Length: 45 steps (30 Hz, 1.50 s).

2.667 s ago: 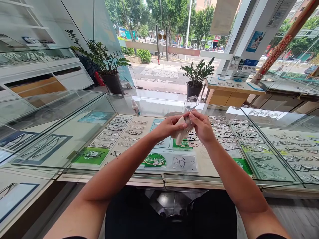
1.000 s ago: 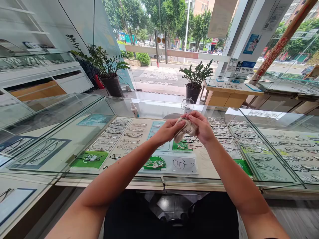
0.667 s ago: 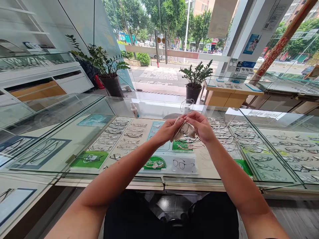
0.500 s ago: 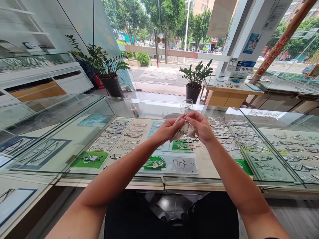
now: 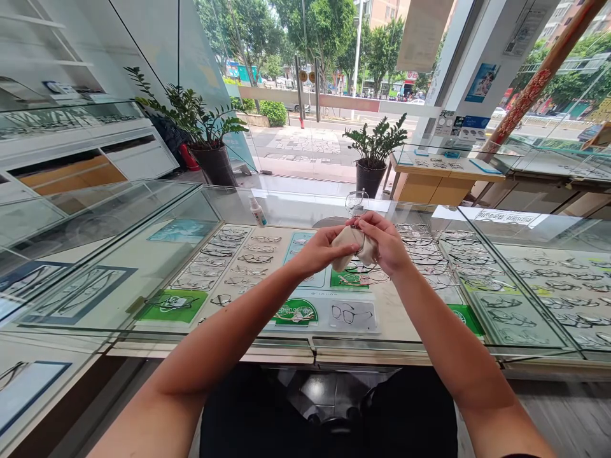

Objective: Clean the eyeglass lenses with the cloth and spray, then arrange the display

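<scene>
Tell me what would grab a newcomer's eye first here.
Probably the two bare hands, left and right, holding a crumpled cream cloth and thin-framed round glasses above the clear glass display counter. Next, the bright green card inside it at left, and the leafy dark-potted plant beyond.

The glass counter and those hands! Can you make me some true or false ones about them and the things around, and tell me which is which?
1. The left hand and the right hand both touch the cloth. True.
2. The cloth is bright red. False: it is a pale cream colour.
3. A round lens shows above the hands. True.
4. The little bottle lies on its side. False: the bottle stands upright on the glass counter.
5. There is only one potted plant. False: there are two, a left one and a right one.
</scene>
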Each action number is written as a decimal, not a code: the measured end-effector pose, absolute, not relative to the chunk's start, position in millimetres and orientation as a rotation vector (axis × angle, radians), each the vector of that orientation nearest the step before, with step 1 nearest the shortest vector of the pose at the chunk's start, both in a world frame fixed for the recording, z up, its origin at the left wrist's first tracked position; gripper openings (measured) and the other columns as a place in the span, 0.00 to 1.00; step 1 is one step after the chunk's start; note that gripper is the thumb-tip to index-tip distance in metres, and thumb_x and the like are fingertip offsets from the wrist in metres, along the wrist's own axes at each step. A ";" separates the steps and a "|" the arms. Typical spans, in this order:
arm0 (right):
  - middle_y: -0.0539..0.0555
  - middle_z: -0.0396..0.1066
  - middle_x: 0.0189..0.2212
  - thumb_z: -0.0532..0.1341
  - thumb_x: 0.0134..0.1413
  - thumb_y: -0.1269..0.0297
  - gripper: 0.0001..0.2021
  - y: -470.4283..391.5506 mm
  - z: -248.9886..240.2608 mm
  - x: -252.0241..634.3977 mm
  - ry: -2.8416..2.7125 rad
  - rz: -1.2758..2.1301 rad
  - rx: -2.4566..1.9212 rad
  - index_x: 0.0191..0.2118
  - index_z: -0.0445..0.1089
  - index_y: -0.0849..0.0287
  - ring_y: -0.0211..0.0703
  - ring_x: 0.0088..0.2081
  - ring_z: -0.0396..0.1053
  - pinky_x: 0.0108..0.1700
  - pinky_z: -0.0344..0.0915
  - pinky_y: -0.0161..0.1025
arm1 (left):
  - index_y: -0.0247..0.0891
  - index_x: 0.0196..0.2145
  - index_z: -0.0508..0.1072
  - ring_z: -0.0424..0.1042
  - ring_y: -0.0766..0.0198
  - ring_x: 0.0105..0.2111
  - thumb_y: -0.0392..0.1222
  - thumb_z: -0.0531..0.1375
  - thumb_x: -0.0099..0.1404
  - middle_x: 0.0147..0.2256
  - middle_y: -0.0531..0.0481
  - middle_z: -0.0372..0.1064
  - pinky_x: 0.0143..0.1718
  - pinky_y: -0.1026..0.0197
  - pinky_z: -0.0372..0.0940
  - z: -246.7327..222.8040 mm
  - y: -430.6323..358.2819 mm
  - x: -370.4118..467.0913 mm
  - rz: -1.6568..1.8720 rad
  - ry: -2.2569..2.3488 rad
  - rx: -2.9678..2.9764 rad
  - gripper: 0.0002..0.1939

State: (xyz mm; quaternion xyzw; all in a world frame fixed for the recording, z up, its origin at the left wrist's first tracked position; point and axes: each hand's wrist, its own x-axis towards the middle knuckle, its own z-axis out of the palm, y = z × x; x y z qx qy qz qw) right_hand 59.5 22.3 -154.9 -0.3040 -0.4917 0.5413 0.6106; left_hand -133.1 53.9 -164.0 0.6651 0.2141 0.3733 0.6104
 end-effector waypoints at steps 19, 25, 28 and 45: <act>0.51 0.88 0.46 0.83 0.52 0.43 0.17 22.3 -158.1 51.9 -1.218 1.204 -0.644 0.36 0.84 0.48 0.47 0.51 0.82 0.60 0.77 0.46 | 0.36 0.27 0.76 0.61 0.68 0.27 0.73 0.77 0.58 0.26 0.54 0.66 0.31 0.62 0.59 -162.6 45.6 -116.7 1.140 0.589 1.480 0.34; 0.50 0.87 0.41 0.83 0.52 0.45 0.16 21.2 -155.4 53.3 -1.198 1.202 -0.648 0.35 0.83 0.48 0.46 0.44 0.82 0.56 0.79 0.48 | 0.38 0.24 0.72 0.62 0.66 0.30 0.79 0.70 0.65 0.25 0.53 0.64 0.34 0.61 0.61 -164.9 50.6 -119.3 1.136 0.557 1.579 0.39; 0.50 0.87 0.40 0.83 0.49 0.48 0.16 20.3 -152.4 54.8 -1.129 1.227 -0.653 0.33 0.82 0.49 0.44 0.41 0.80 0.50 0.79 0.44 | 0.37 0.30 0.74 0.59 0.68 0.27 0.78 0.70 0.67 0.27 0.54 0.64 0.30 0.63 0.57 -162.3 53.5 -126.8 0.957 0.472 1.594 0.37; 0.49 0.87 0.39 0.85 0.45 0.47 0.18 18.7 -151.0 48.6 -1.029 1.295 -0.633 0.32 0.82 0.50 0.43 0.42 0.79 0.47 0.78 0.40 | 0.34 0.40 0.84 0.68 0.66 0.32 0.55 0.82 0.56 0.33 0.51 0.74 0.34 0.63 0.62 -160.5 49.8 -127.9 0.959 0.537 1.544 0.25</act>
